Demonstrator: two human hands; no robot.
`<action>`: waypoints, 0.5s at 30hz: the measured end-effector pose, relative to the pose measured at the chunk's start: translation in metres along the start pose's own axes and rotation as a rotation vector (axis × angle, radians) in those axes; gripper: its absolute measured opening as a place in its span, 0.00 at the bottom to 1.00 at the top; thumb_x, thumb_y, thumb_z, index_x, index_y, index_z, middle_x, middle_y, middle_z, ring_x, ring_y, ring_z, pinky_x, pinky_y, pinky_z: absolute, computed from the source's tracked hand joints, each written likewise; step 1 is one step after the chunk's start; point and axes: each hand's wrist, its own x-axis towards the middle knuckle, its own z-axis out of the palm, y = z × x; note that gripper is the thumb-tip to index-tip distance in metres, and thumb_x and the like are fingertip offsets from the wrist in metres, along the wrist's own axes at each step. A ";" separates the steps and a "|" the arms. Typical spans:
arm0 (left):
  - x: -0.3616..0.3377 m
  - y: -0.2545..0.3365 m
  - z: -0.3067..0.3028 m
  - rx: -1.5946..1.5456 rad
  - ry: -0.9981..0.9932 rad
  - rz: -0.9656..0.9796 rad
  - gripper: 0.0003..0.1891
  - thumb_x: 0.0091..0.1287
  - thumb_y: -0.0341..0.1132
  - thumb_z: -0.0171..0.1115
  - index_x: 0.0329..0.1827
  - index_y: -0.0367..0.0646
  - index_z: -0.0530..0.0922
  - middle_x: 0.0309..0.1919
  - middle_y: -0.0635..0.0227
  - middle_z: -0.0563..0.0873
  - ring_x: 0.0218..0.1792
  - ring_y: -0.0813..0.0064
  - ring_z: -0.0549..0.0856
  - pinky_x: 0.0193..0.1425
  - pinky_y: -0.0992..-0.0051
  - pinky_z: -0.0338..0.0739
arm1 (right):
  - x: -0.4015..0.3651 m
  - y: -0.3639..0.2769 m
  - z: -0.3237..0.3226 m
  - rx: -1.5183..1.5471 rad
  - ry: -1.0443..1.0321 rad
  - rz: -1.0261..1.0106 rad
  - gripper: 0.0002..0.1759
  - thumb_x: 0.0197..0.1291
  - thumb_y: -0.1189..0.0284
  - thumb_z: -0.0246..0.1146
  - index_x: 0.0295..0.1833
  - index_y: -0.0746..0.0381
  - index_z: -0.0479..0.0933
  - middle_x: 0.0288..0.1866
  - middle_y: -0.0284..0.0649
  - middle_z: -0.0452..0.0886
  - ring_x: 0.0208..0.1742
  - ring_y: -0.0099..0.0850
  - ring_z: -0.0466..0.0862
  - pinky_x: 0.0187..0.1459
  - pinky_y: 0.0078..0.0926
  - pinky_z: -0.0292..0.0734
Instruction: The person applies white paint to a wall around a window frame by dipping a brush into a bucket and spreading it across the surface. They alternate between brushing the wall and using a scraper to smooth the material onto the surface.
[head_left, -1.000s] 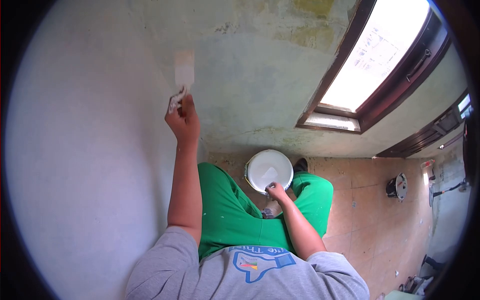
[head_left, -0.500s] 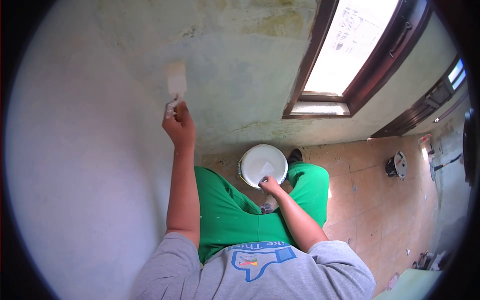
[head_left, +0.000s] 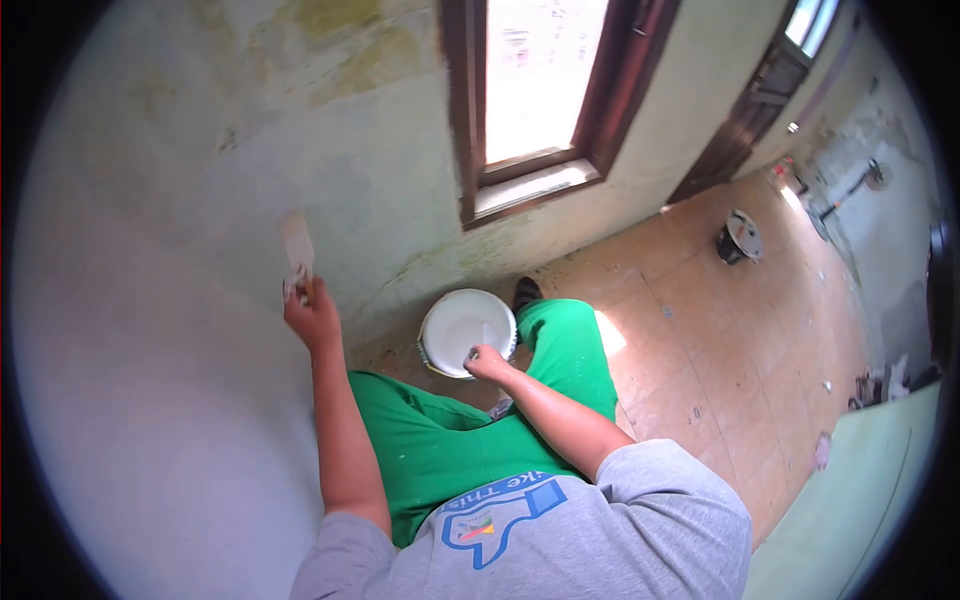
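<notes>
My left hand (head_left: 312, 312) is closed round the handle of a putty knife (head_left: 297, 242), whose broad, pale blade points up at the wall (head_left: 350, 190). Whether the blade touches the wall cannot be made out. White smears show on the fingers. Over the near rim of a white bucket (head_left: 433, 352), my right hand (head_left: 485, 362) is closed on a second flat blade (head_left: 488, 335), which reaches over the whitish inside of the bucket. The bucket stands on the floor between my knees, close to the wall.
A brown-framed window (head_left: 465, 130) is set in the wall ahead. Farther right are a dark door (head_left: 745, 125) and a black pail (head_left: 733, 245) on the tiled floor (head_left: 690, 350). A pale green panel (head_left: 850, 490) lies at the lower right. Green-trousered legs flank the bucket.
The view has turned, so window, bucket and pail appear farther left. My left hand and its putty knife appear lower and farther left in view. Both hands keep their grips.
</notes>
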 end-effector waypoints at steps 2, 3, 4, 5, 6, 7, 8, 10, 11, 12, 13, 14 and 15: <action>-0.037 -0.006 0.008 -0.061 -0.064 -0.088 0.13 0.66 0.33 0.66 0.44 0.29 0.78 0.34 0.60 0.85 0.35 0.69 0.83 0.43 0.68 0.78 | -0.007 -0.001 -0.006 0.042 0.050 0.015 0.22 0.50 0.63 0.64 0.48 0.66 0.84 0.46 0.59 0.86 0.52 0.54 0.86 0.57 0.44 0.81; -0.057 -0.017 0.016 -0.093 -0.081 -0.109 0.13 0.65 0.33 0.68 0.43 0.29 0.79 0.35 0.60 0.85 0.36 0.67 0.84 0.44 0.68 0.78 | -0.007 0.000 -0.006 0.066 0.087 0.009 0.21 0.49 0.64 0.63 0.46 0.66 0.84 0.45 0.60 0.86 0.51 0.54 0.86 0.56 0.45 0.81; -0.073 -0.025 0.021 -0.064 -0.130 -0.138 0.14 0.65 0.32 0.68 0.44 0.28 0.78 0.37 0.59 0.86 0.38 0.67 0.85 0.47 0.68 0.78 | -0.006 -0.001 -0.004 0.089 0.127 0.000 0.20 0.49 0.65 0.63 0.45 0.67 0.84 0.44 0.60 0.86 0.50 0.54 0.87 0.56 0.45 0.81; -0.089 -0.031 0.029 -0.043 -0.188 -0.161 0.14 0.65 0.32 0.69 0.45 0.28 0.78 0.39 0.58 0.87 0.40 0.67 0.86 0.49 0.69 0.79 | -0.004 -0.001 -0.004 0.092 0.110 -0.006 0.20 0.49 0.66 0.63 0.45 0.67 0.84 0.44 0.60 0.86 0.50 0.55 0.87 0.56 0.46 0.81; -0.103 -0.039 0.035 -0.040 -0.223 -0.157 0.15 0.65 0.32 0.69 0.45 0.27 0.78 0.39 0.56 0.87 0.41 0.68 0.86 0.49 0.68 0.80 | -0.004 0.002 -0.004 0.098 0.104 -0.005 0.19 0.49 0.66 0.63 0.44 0.67 0.84 0.43 0.60 0.86 0.50 0.55 0.87 0.55 0.46 0.81; -0.113 -0.044 0.042 -0.039 -0.259 -0.151 0.15 0.66 0.31 0.70 0.46 0.27 0.78 0.40 0.55 0.88 0.41 0.69 0.87 0.50 0.68 0.80 | 0.000 0.005 0.003 0.099 0.117 -0.012 0.19 0.49 0.66 0.64 0.45 0.67 0.84 0.43 0.60 0.86 0.49 0.54 0.87 0.54 0.45 0.81; -0.119 -0.033 0.049 -0.079 -0.300 -0.135 0.15 0.66 0.31 0.70 0.46 0.27 0.78 0.40 0.55 0.88 0.41 0.69 0.87 0.50 0.68 0.80 | 0.005 0.009 0.006 0.097 0.131 -0.020 0.20 0.50 0.65 0.65 0.46 0.67 0.84 0.42 0.59 0.86 0.48 0.53 0.87 0.53 0.44 0.81; -0.122 -0.010 0.043 -0.146 -0.308 -0.278 0.16 0.65 0.31 0.71 0.48 0.27 0.77 0.40 0.55 0.87 0.39 0.69 0.87 0.47 0.69 0.82 | 0.002 0.005 0.006 0.077 0.139 -0.039 0.20 0.51 0.65 0.63 0.47 0.66 0.84 0.45 0.59 0.86 0.51 0.54 0.86 0.56 0.44 0.81; -0.122 -0.007 0.046 -0.154 -0.322 -0.274 0.16 0.65 0.31 0.71 0.48 0.27 0.77 0.40 0.55 0.87 0.39 0.69 0.87 0.47 0.69 0.82 | -0.002 0.006 0.003 0.082 0.152 -0.031 0.20 0.51 0.65 0.63 0.47 0.66 0.84 0.45 0.59 0.86 0.51 0.54 0.86 0.56 0.44 0.81; -0.120 -0.009 0.046 -0.138 -0.304 -0.244 0.16 0.65 0.30 0.71 0.47 0.27 0.77 0.40 0.56 0.87 0.38 0.70 0.87 0.45 0.70 0.82 | -0.003 0.002 0.003 0.072 0.115 -0.010 0.20 0.51 0.65 0.63 0.47 0.66 0.84 0.46 0.58 0.86 0.52 0.54 0.86 0.56 0.45 0.80; -0.117 -0.011 0.044 -0.120 -0.282 -0.215 0.15 0.65 0.29 0.72 0.47 0.27 0.77 0.39 0.56 0.87 0.37 0.72 0.87 0.43 0.72 0.83 | -0.004 -0.003 0.004 0.061 0.073 0.007 0.21 0.51 0.65 0.63 0.48 0.65 0.84 0.47 0.58 0.86 0.53 0.54 0.85 0.57 0.45 0.80; -0.114 -0.014 0.041 -0.118 -0.279 -0.211 0.15 0.65 0.29 0.72 0.47 0.27 0.77 0.39 0.56 0.87 0.37 0.72 0.87 0.43 0.72 0.83 | -0.006 -0.007 0.003 0.063 0.072 0.003 0.21 0.51 0.65 0.63 0.48 0.65 0.84 0.47 0.58 0.86 0.53 0.54 0.85 0.57 0.45 0.80; -0.113 -0.018 0.039 -0.139 -0.316 -0.261 0.14 0.65 0.28 0.72 0.45 0.29 0.76 0.38 0.57 0.87 0.34 0.74 0.86 0.41 0.74 0.82 | -0.007 -0.009 0.002 0.043 0.042 0.011 0.21 0.51 0.65 0.63 0.48 0.65 0.84 0.47 0.58 0.86 0.53 0.54 0.86 0.57 0.45 0.80</action>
